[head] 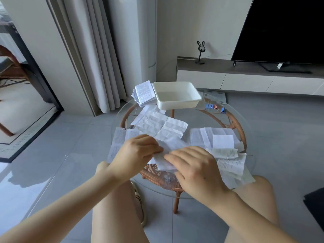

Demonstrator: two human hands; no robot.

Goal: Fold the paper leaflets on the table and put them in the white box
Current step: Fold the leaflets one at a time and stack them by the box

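Observation:
Several white paper leaflets [163, 127] lie spread over a round glass table [245, 120]. At its near edge my left hand [136, 151] pinches the left end of one leaflet [162, 162]. My right hand [194, 167] lies on that same leaflet with fingers stretched flat, pressing it down. The white box [177, 97] stands at the far side of the table and looks empty. A stack of folded leaflets [144, 93] sits just left of the box.
Three small binder clips [215, 107] lie right of the box. The table has a rattan frame [163, 179] under the glass. My knees are below the near edge. A TV stand [245, 74] with a TV is behind, curtains [98, 50] at left.

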